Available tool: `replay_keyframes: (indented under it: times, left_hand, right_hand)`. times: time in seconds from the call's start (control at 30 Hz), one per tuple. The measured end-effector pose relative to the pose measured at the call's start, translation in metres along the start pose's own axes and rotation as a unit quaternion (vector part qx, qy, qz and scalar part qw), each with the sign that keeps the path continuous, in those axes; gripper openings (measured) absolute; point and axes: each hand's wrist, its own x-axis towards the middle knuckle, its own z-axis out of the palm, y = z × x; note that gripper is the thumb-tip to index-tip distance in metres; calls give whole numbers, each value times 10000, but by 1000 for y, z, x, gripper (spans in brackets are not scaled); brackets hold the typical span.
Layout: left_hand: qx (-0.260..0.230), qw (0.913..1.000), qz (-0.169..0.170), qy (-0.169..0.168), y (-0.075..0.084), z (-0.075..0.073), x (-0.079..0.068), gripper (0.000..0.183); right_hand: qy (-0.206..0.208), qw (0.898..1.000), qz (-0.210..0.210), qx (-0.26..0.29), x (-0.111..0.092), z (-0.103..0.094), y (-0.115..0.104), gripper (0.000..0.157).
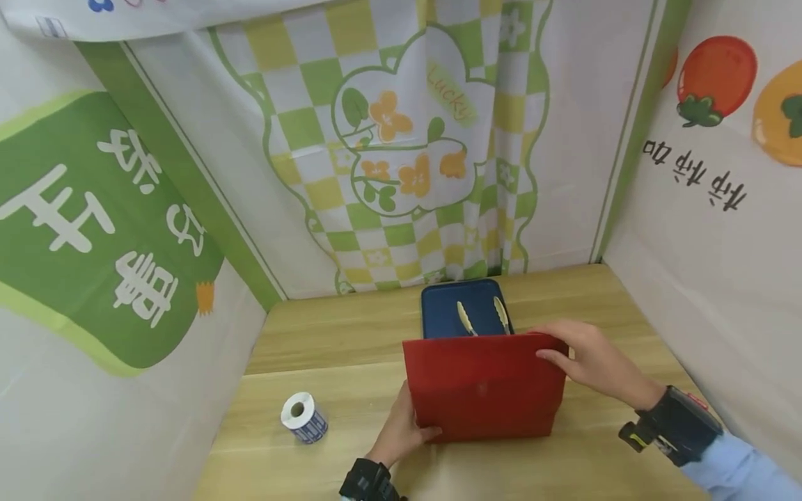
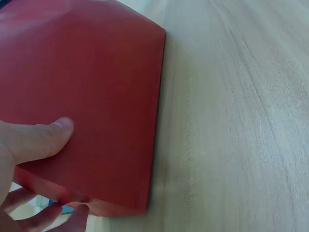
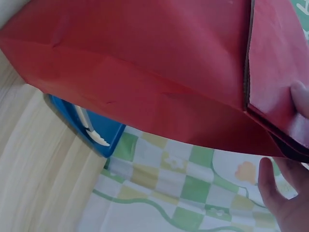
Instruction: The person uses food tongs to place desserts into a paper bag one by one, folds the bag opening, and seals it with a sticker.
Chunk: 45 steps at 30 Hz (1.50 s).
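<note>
A red paper bag (image 1: 485, 396) stands upright on the wooden table in front of me. My left hand (image 1: 399, 428) grips its lower left side; in the left wrist view the thumb (image 2: 46, 139) lies on the broad face and the other fingers are round the side. At the top right corner my right hand (image 1: 589, 353) pinches the bag's edge, thumb in front and fingers behind. The right wrist view shows the bag's top folded over in a flap (image 3: 277, 53), with that hand (image 3: 294, 205) at the fold. The bag's back is hidden in the head view.
Behind the bag lies a dark blue tray (image 1: 437, 309) with tongs (image 1: 465, 319) on it, partly covered by the bag. A roll of printed labels (image 1: 304, 419) stands at the left. Printed cloth walls enclose the table, with a checkered curtain (image 1: 319, 132) at the back.
</note>
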Motion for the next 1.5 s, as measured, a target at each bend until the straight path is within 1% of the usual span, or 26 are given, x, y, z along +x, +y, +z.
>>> replay_keyframes:
  times: [0.1,0.2,0.27,0.33,0.4,0.53,0.63,0.7,0.77,0.87,0.93,1.03,1.13,1.2,1.3,1.37,1.43,1.5]
  left_hand:
    - [18,9996,-97,-263,4,-12,-1,113]
    - [48,9982,-364,-479,11,-29,-9,117]
    - [55,9974,-485,-538,17,-42,-17,115]
    - [95,9970,-551,-528,23,-55,-27,111]
    - [152,9974,-549,-438,29,-68,-36,107]
    - [167,9983,-530,-156,43,-91,-51,99]
    - [171,9984,-531,37,53,-106,-60,95]
    - [288,9981,-512,181,58,-117,-66,92]
    - [490,9972,-445,340,61,-130,-70,89]
    - [808,9945,-246,617,63,-152,-75,84]
    - [970,9916,-131,840,60,-168,-79,79]
    - [1054,9879,-103,1132,55,-188,-89,72]
    - [1136,9845,-123,1334,46,-202,-100,67]
    - [1199,9827,-150,1401,40,-208,-107,66]
    - [1452,9791,-271,1400,29,-210,-115,65]
    - [1660,9762,-468,1314,21,-207,-118,64]
    - [1885,9727,-651,1190,11,-203,-120,61]
    - [2088,9687,-787,1087,-3,-197,-121,58]
  right_hand:
    - [-9,9999,43,-139,6,-4,-6,57]
    - [-60,9998,67,-192,9,-9,-15,63]
    - [-120,9997,67,-188,9,-11,-22,61]
    - [-134,9998,9,-165,10,-13,-29,52]
    - [-132,9997,-51,-187,11,-14,-37,46]
    - [-93,9995,-147,-264,17,-16,-53,52]
    - [1,9996,-224,-196,21,-20,-66,51]
    - [116,9995,-282,-127,24,-22,-76,51]
    - [345,9984,-449,31,28,-21,-86,50]
    - [595,9963,-596,186,35,-15,-103,51]
    - [741,9940,-701,396,43,-6,-114,51]
    - [795,9908,-811,741,56,12,-133,50]
    - [856,9849,-946,1171,72,33,-152,45]
    - [917,9797,-1046,1440,82,49,-166,41]
    - [1008,9701,-1196,1858,94,77,-187,41]
    - [1061,9618,-1246,2192,101,100,-199,42]
    - [1097,9557,-1160,2472,106,128,-208,43]
    - [1161,9505,-911,2735,108,160,-214,44]
